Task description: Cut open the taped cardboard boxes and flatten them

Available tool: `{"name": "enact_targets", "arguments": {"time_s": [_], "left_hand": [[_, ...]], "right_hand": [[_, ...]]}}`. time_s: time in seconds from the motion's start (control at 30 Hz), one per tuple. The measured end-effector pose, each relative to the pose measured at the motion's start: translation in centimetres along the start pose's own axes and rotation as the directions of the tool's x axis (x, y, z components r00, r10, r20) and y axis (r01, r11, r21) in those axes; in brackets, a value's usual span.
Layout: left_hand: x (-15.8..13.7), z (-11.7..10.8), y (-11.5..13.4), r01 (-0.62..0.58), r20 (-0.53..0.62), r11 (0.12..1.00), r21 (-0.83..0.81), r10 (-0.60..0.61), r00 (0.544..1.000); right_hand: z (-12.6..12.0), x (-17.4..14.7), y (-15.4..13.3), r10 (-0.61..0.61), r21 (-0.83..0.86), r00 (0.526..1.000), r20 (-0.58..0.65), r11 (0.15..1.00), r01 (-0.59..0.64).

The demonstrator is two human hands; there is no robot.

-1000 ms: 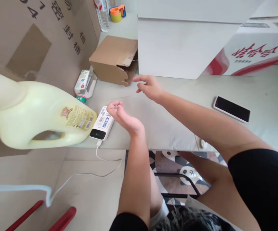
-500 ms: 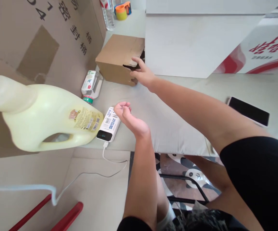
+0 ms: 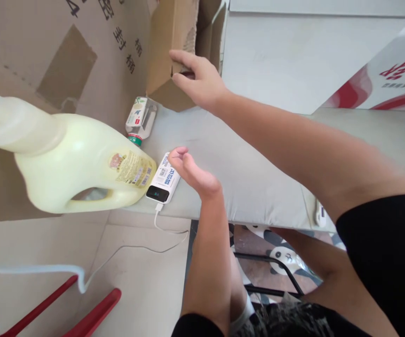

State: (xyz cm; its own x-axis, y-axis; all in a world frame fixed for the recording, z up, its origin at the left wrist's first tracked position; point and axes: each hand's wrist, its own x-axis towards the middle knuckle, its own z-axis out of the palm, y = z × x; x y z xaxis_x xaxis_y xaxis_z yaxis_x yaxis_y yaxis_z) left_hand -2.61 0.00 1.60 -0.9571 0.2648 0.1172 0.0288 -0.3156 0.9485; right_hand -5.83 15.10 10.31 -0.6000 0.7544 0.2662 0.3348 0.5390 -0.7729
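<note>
Apparently handling an open brown cardboard box [image 3: 174,40], tilted at the back of the pale grey counter [image 3: 262,182]; gripping its edge in right hand [image 3: 202,82]. Holding nothing in curled left hand [image 3: 195,174], near white rectangular power bank [image 3: 162,182]. Probably calls for steady support.

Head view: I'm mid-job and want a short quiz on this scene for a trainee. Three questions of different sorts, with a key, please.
1. Which of the person's two hands is at the torn edge of the small brown box?

2. True or false: a white cable is plugged into the white power bank.

3. What colour is the cap of the clear bottle?
A) black
B) green
C) orange

Key:
1. The right hand.
2. True.
3. B.
</note>
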Motion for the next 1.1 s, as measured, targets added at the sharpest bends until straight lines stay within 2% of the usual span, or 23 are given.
{"name": "enact_targets", "arguments": {"time_s": [0.13,0.2,0.27,0.3,0.37,0.4,0.43,0.47,0.53,0.6,0.73,0.83,0.9,1.0,1.1], "left_hand": [[0.5,-0.5,0.6,-0.049,-0.089,0.999,-0.024,0.047,0.995],[0.8,-0.7,0.9,-0.042,-0.129,0.998,-0.057,0.034,0.991],[1.0,-0.9,1.1,-0.035,-0.155,0.996,-0.082,0.022,0.988],[1.0,-0.8,1.2,-0.017,-0.148,0.995,-0.100,0.002,0.989],[0.8,-0.5,1.2,0.085,-0.055,0.981,-0.175,-0.096,0.994],[0.7,-0.2,1.1,0.165,0.025,0.961,-0.221,-0.164,0.986],[0.5,0.1,1.0,0.250,0.109,0.932,-0.263,-0.229,0.967],[0.2,0.5,0.8,0.320,0.181,0.901,-0.291,-0.277,0.944],[-0.6,1.3,0.5,0.376,0.267,0.878,-0.296,-0.302,0.915],[-1.5,1.9,0.1,0.381,0.343,0.895,-0.232,-0.292,0.893],[-2.9,2.8,-1.0,0.385,0.499,0.923,-0.019,-0.325,0.803],[-3.3,3.4,-1.9,0.333,0.524,0.943,0.018,-0.292,0.800],[-3.3,3.7,-2.3,0.310,0.518,0.951,-0.002,-0.264,0.814],[-3.6,3.9,-2.6,0.248,0.510,0.968,-0.038,-0.194,0.838],[-4.1,3.9,-2.9,0.181,0.561,0.982,0.046,-0.175,0.809]], "right_hand": [[-4.1,-4.9,-1.5,-0.138,-0.163,0.990,-0.024,0.978,0.132],[-7.0,-8.9,-1.1,-0.308,-0.289,0.951,-0.024,0.913,0.288],[-9.9,-13.6,-0.3,-0.378,-0.382,0.912,-0.158,0.875,0.297],[-11.3,-16.1,0.2,-0.432,-0.436,0.878,-0.206,0.844,0.313],[-13.6,-20.9,0.9,-0.542,-0.499,0.798,-0.264,0.785,0.368],[-14.5,-23.1,1.2,-0.588,-0.522,0.756,-0.286,0.758,0.392],[-15.2,-25.1,1.4,-0.620,-0.545,0.734,-0.275,0.730,0.413],[-15.8,-26.9,1.5,-0.630,-0.564,0.732,-0.261,0.715,0.414],[-16.6,-29.6,1.6,-0.631,-0.592,0.751,-0.197,0.687,0.422],[-16.9,-31.4,1.6,-0.615,-0.594,0.775,-0.144,0.680,0.429],[-17.1,-33.1,1.0,-0.547,-0.500,0.831,-0.105,0.751,0.431],[-17.3,-33.7,0.4,-0.551,-0.442,0.833,-0.058,0.762,0.473],[-17.8,-34.3,0.6,-0.555,-0.430,0.828,-0.082,0.769,0.473],[-18.6,-35.4,2.3,-0.517,-0.432,0.827,-0.219,0.812,0.394],[-18.7,-35.8,4.8,-0.479,-0.399,0.799,-0.364,0.855,0.331]]}}
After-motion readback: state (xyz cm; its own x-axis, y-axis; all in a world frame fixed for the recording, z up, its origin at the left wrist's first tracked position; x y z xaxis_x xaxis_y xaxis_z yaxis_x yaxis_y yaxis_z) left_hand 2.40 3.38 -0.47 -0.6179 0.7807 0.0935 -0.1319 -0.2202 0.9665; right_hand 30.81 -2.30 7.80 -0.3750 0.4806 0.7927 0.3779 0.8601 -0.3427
